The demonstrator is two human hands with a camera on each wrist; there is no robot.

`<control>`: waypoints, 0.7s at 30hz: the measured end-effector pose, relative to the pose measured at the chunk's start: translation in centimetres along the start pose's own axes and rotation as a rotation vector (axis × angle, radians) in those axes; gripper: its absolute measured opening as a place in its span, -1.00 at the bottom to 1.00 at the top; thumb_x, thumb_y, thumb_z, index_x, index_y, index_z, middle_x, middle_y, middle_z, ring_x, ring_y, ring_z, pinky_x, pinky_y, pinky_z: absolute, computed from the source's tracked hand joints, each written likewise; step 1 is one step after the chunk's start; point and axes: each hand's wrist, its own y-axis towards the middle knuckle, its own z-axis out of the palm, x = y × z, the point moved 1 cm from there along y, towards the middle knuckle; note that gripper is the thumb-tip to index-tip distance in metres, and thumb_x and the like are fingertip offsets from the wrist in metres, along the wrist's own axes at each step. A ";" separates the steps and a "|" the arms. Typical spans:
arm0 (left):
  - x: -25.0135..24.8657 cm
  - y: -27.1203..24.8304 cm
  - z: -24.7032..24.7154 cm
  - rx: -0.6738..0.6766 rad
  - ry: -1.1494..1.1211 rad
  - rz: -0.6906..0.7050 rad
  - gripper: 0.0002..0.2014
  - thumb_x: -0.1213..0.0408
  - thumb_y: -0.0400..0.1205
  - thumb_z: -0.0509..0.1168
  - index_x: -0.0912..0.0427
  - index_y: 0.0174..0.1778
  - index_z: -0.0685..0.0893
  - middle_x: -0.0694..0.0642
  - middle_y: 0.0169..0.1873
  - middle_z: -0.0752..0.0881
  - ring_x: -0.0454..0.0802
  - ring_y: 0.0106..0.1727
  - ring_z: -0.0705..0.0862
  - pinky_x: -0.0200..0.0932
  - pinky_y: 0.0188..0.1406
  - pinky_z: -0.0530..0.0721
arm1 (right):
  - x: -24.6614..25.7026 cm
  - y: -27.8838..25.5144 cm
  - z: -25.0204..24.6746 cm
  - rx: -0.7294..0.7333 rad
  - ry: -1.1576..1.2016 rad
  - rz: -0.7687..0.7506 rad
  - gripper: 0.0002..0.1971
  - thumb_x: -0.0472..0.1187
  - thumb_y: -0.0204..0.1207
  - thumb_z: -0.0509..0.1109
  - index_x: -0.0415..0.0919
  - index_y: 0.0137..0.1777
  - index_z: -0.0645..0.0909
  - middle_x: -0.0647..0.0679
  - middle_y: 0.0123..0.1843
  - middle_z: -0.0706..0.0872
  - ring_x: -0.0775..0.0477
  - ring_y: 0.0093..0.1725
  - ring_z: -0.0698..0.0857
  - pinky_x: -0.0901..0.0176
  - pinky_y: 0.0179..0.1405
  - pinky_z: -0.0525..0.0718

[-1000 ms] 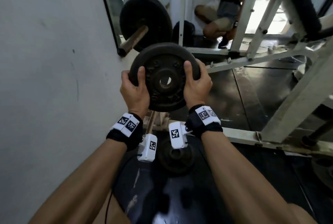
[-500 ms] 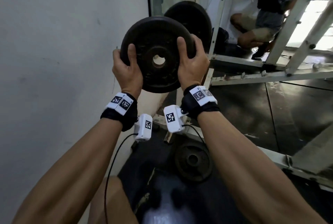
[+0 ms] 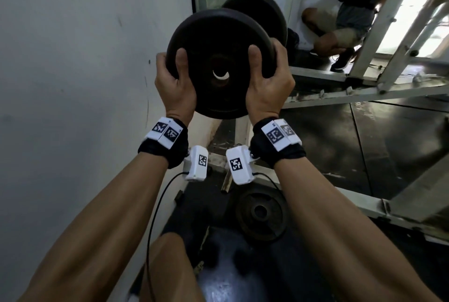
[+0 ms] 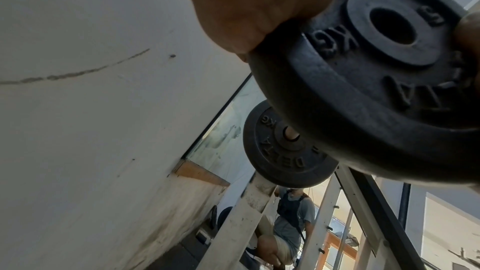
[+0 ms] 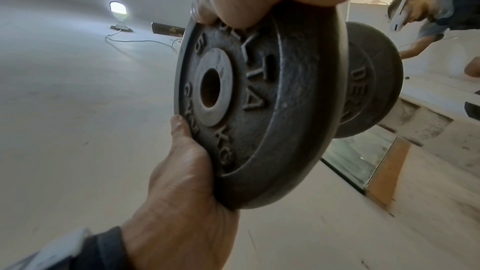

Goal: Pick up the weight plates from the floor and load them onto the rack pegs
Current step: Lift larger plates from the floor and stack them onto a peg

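A: Gripping the held plate (image 3: 220, 63) by its rim, left hand (image 3: 173, 83) and right hand (image 3: 268, 83) on opposite edges, thumbs across the near face, fingers (image 5: 182, 139) curled round the back. Hovering upright, just in front of the loaded plate (image 4: 283, 149) on the peg (image 4: 292, 133).

B: Risky how?

A: Likely missing the peg, the hole sitting off its line; then jamming, or knocking the peg end. Possibly pinching fingers between the two plates when sliding home.

B: And the floor plate (image 3: 261, 214)?

A: Lying flat on the floor below, not yet lifted. Bad landing spot for a slipped rim.
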 end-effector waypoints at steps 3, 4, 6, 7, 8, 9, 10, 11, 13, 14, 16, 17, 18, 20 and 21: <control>0.3 0.8 0.8 0.033 -0.018 -0.001 -0.61 -0.11 0.69 0.18 0.22 -0.06 0.47 -0.17 -0.31 0.54 -0.45 -0.32 0.58 -0.50 -0.31 0.53 | -0.4 0.9 0.5 -0.007 -0.010 0.009 -0.71 -0.06 0.57 0.41 -0.24 0.17 0.66 0.02 -0.01 0.75 0.11 0.02 0.74 0.19 0.09 0.73; 0.7 1.0 1.0 0.048 -0.016 -0.014 -0.66 -0.03 0.71 0.17 0.23 -0.06 0.47 -0.16 -0.31 0.53 -0.48 -0.32 0.57 -0.51 -0.31 0.53 | -0.7 1.0 0.7 -0.007 -0.021 0.015 -0.73 -0.07 0.58 0.42 -0.22 0.16 0.66 0.02 -0.03 0.76 0.11 0.00 0.74 0.17 0.08 0.74; 1.3 1.7 1.7 0.073 -0.004 -0.032 -0.75 0.08 0.75 0.17 0.23 -0.06 0.47 -0.16 -0.31 0.54 -0.49 -0.32 0.57 -0.51 -0.31 0.53 | -1.6 1.4 1.1 -0.006 -0.048 0.017 -0.76 -0.08 0.60 0.42 -0.19 0.17 0.65 0.07 -0.05 0.74 0.14 -0.02 0.73 0.10 0.06 0.75; 1.6 2.0 2.1 0.089 0.007 -0.028 -0.75 0.07 0.74 0.17 0.21 -0.06 0.47 -0.16 -0.31 0.54 -0.48 -0.32 0.57 -0.50 -0.31 0.53 | -2.2 1.5 1.2 -0.001 -0.061 0.016 -0.76 -0.08 0.61 0.41 -0.19 0.17 0.64 0.08 -0.05 0.73 0.14 -0.03 0.73 0.05 0.04 0.75; 1.9 2.4 2.6 0.099 0.016 -0.022 -0.75 0.06 0.74 0.17 0.21 -0.06 0.47 -0.16 -0.32 0.54 -0.46 -0.33 0.57 -0.49 -0.32 0.53 | -2.9 1.7 1.3 0.007 -0.068 0.014 -0.73 -0.04 0.61 0.40 -0.19 0.19 0.62 0.06 -0.03 0.73 0.11 -0.02 0.73 0.01 0.04 0.75; 2.2 2.8 3.1 0.111 0.017 -0.022 -0.75 0.07 0.74 0.17 0.21 -0.07 0.46 -0.16 -0.33 0.54 -0.45 -0.34 0.56 -0.47 -0.33 0.52 | -3.6 1.9 1.5 0.008 -0.076 0.016 -0.67 0.02 0.61 0.37 -0.20 0.21 0.61 0.01 0.00 0.74 0.06 0.01 0.74 -0.02 0.05 0.75; 2.6 3.2 3.6 0.120 0.020 -0.019 -0.76 0.08 0.75 0.16 0.20 -0.06 0.45 -0.16 -0.33 0.54 -0.44 -0.35 0.55 -0.47 -0.33 0.52 | -4.2 2.2 1.7 -0.005 -0.093 0.014 -0.58 0.11 0.60 0.32 -0.22 0.23 0.60 -0.05 0.04 0.74 0.00 0.05 0.74 -0.02 0.09 0.74; 2.9 3.5 4.1 0.124 0.023 -0.007 -0.77 0.08 0.75 0.16 0.19 -0.06 0.45 -0.16 -0.33 0.54 -0.44 -0.34 0.56 -0.46 -0.33 0.51 | -4.7 2.4 1.9 -0.024 -0.115 0.006 -0.49 0.19 0.58 0.25 -0.25 0.26 0.59 -0.10 0.09 0.74 -0.05 0.09 0.73 0.04 0.14 0.72; 3.4 4.2 5.1 0.131 0.029 0.012 -0.80 0.10 0.75 0.16 0.17 -0.05 0.44 -0.17 -0.32 0.54 -0.44 -0.33 0.56 -0.48 -0.34 0.51 | -5.5 3.0 2.5 -0.057 -0.156 -0.029 -0.35 0.28 0.56 0.15 -0.31 0.28 0.59 -0.16 0.15 0.70 -0.06 0.15 0.66 0.28 0.24 0.59; 3.7 4.5 5.7 0.136 0.037 0.020 -0.80 0.10 0.75 0.15 0.16 -0.04 0.43 -0.16 -0.32 0.55 -0.43 -0.33 0.57 -0.48 -0.34 0.50 | -5.9 3.3 2.6 -0.070 -0.175 -0.048 -0.33 0.28 0.56 0.12 -0.33 0.28 0.60 -0.18 0.17 0.68 -0.06 0.18 0.61 0.32 0.29 0.54; 4.9 5.5 7.1 0.152 0.040 0.023 -0.75 0.02 0.74 0.14 0.15 -0.04 0.44 -0.06 -0.28 0.61 -0.35 -0.28 0.60 -0.35 -0.29 0.60 | -7.0 4.2 2.9 -0.088 -0.219 -0.077 -0.33 0.26 0.58 0.10 -0.34 0.31 0.60 -0.23 0.27 0.63 -0.14 0.30 0.58 0.05 0.41 0.53; 5.6 6.1 7.8 0.160 0.042 0.024 -0.74 0.00 0.73 0.14 0.15 -0.03 0.46 0.03 -0.22 0.64 -0.22 -0.21 0.64 -0.19 -0.22 0.68 | -7.5 4.8 3.2 -0.083 -0.243 -0.072 -0.32 0.26 0.59 0.10 -0.34 0.36 0.57 -0.26 0.36 0.60 -0.21 0.39 0.55 -0.09 0.47 0.51; 6.3 6.6 8.6 0.159 0.061 0.034 -0.75 0.01 0.73 0.17 0.15 0.00 0.48 0.10 -0.14 0.65 -0.08 -0.12 0.67 -0.02 -0.12 0.72 | -8.1 5.3 3.4 -0.073 -0.260 -0.058 -0.29 0.26 0.59 0.08 -0.35 0.42 0.53 -0.29 0.46 0.54 -0.26 0.49 0.49 -0.14 0.53 0.46; 7.3 7.3 9.9 0.142 0.099 0.078 -0.82 0.12 0.71 0.30 0.12 0.12 0.52 0.10 0.03 0.62 -0.02 0.05 0.66 0.10 0.04 0.70 | -9.2 6.4 3.8 -0.040 -0.272 -0.024 -0.21 0.29 0.58 0.04 -0.37 0.53 0.41 -0.33 0.59 0.40 -0.28 0.62 0.36 -0.06 0.62 0.33; 7.7 7.6 10.5 0.136 0.100 0.101 -0.79 0.16 0.70 0.33 0.08 0.20 0.53 0.05 0.11 0.59 -0.07 0.13 0.65 0.06 0.13 0.69 | -9.7 6.9 4.0 -0.025 -0.272 -0.011 -0.17 0.31 0.56 0.02 -0.39 0.57 0.35 -0.34 0.62 0.36 -0.28 0.65 0.32 0.00 0.64 0.29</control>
